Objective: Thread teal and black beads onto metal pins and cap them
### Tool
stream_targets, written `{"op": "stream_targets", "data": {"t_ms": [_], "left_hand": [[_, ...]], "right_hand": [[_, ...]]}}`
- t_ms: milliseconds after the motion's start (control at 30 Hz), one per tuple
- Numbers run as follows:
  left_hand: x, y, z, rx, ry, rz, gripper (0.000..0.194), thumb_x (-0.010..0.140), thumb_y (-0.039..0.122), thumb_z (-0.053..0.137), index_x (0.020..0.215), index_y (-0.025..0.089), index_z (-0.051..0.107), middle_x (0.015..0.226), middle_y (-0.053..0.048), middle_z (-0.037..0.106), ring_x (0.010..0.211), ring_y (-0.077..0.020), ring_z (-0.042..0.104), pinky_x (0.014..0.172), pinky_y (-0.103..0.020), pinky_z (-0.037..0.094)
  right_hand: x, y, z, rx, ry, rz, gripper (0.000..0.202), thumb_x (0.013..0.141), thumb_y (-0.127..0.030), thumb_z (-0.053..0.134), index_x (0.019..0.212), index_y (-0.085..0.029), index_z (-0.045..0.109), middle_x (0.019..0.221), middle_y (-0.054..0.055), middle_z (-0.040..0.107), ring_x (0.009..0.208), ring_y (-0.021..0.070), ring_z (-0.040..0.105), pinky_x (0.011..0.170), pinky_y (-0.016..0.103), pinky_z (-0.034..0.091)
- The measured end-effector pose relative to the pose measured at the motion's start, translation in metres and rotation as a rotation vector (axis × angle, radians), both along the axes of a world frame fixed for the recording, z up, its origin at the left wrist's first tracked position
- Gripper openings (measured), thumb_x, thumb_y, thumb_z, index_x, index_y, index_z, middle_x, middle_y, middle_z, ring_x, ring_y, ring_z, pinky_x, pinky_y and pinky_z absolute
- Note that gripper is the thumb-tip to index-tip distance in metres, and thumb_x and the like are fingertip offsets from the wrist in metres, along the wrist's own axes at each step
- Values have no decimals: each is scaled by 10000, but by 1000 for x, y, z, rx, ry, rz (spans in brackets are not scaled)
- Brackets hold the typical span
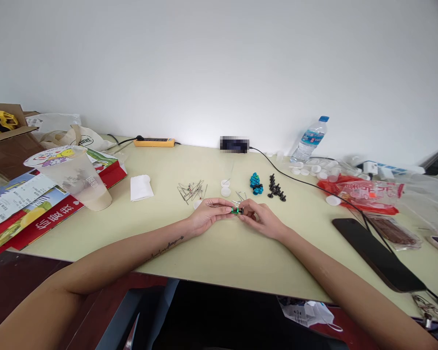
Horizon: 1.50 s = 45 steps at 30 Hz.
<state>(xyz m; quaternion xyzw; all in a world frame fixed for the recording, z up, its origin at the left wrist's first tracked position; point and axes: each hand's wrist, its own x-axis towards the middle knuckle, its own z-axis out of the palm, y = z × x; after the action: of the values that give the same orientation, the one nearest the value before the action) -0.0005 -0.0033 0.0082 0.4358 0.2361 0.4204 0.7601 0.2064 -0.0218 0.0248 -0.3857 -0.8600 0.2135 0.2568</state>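
Note:
Over the middle of the table my left hand and my right hand meet at a small green and black part. My left fingers pinch its green end, and a thin metal pin also shows along that hand. The right thumb and fingers close on the black end. Just beyond the hands lie bent metal wires and small white cups. A pile of thin metal pins is beyond my left hand. Blue parts and black knob-like parts sit beyond my right hand.
At left stand a plastic drink cup, a red carton and a folded white tissue. A water bottle, white caps, a red plastic bag and a black phone are at right. A cable crosses there.

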Motion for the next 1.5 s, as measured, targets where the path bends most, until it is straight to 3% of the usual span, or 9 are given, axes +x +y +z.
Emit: {"op": "stream_targets", "data": {"t_ms": [1333,1500], "left_hand": [[0,0,0,-11,22,7,261,596,208,774,823,115,685,882,-73,685,875,-193,635,937,-378,431],[0,0,0,-6,3,4,264,599,205,774,827,108,683,890,-79,684,882,-192,631,926,-369,441]], "right_hand": [[-1,-1,1,-3,7,-7,207,901,-410,408,948,-217,467,605,-21,517,531,125,465,487,222,341],[-1,-1,1,2,12,-13,210,889,-380,437,1021,-217,457,623,-25,530,528,119,461,487,218,342]]}}
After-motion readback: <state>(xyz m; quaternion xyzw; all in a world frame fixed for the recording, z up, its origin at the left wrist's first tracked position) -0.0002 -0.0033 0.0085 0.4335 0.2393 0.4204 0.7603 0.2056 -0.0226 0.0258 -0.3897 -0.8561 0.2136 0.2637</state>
